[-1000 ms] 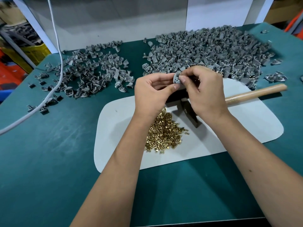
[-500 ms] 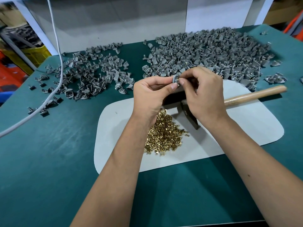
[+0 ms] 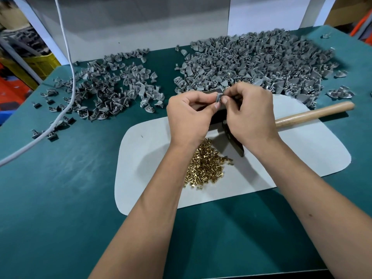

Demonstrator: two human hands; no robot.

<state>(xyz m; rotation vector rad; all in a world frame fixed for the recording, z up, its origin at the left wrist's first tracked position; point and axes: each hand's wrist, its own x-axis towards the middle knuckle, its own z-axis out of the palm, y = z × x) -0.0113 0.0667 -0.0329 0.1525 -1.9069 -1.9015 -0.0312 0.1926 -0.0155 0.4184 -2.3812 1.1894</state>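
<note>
Left hand [image 3: 189, 115], right hand [image 3: 251, 115] pinch seemingly one grey part [image 3: 218, 97] above white mat [image 3: 302, 158] on green table [image 3: 60, 198].

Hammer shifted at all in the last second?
No. The hammer lies across the white mat as before, its handle end jutting past the mat's far right edge.

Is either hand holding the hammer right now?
No: the hammer lies on the white mat, while the left hand and right hand pinch a small grey part.
</note>
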